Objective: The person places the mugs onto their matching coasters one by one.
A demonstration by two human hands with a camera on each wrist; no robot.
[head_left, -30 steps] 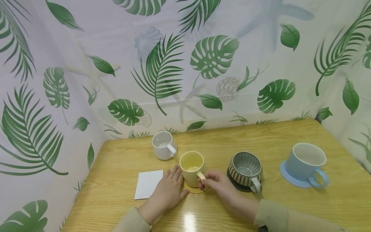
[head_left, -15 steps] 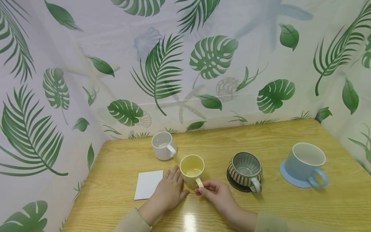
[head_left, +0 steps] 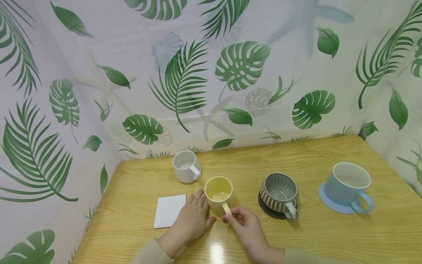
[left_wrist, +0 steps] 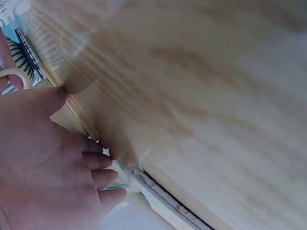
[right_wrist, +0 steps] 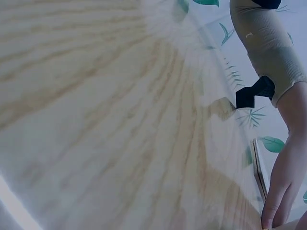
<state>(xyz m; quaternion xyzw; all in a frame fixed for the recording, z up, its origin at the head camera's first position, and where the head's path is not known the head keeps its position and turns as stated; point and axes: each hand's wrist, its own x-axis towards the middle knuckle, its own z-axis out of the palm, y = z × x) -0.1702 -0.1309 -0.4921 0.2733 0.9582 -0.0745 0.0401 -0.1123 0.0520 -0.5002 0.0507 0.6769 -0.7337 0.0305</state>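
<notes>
A pale yellow mug (head_left: 215,205) stands upright on a round yellow coaster (head_left: 215,219), mostly hidden beneath it. My right hand (head_left: 247,229) pinches the mug's handle, which points towards me and slightly right. Left of the mug, my left hand (head_left: 192,218) lies palm down on the table with straight fingers, fingertips close against the mug's side; whether they touch it I cannot tell. The left wrist view shows the palm side of the left hand (left_wrist: 43,158) and part of the mug handle (left_wrist: 19,74). In the right wrist view, the left hand (right_wrist: 288,165) reaches down to the tabletop.
A white square coaster (head_left: 168,211) lies left of my left hand. Behind it stands a white mug (head_left: 186,172). To the right are a striped grey-brown mug (head_left: 275,198) on a black coaster (head_left: 263,207) and a blue mug (head_left: 343,190) on a blue coaster (head_left: 326,198). A leaf-patterned cloth hangs behind.
My right hand has turned the yellow mug so its handle points more towards me, and the mug sits slightly nearer. My right forearm has swung inward. The left hand stays put.
</notes>
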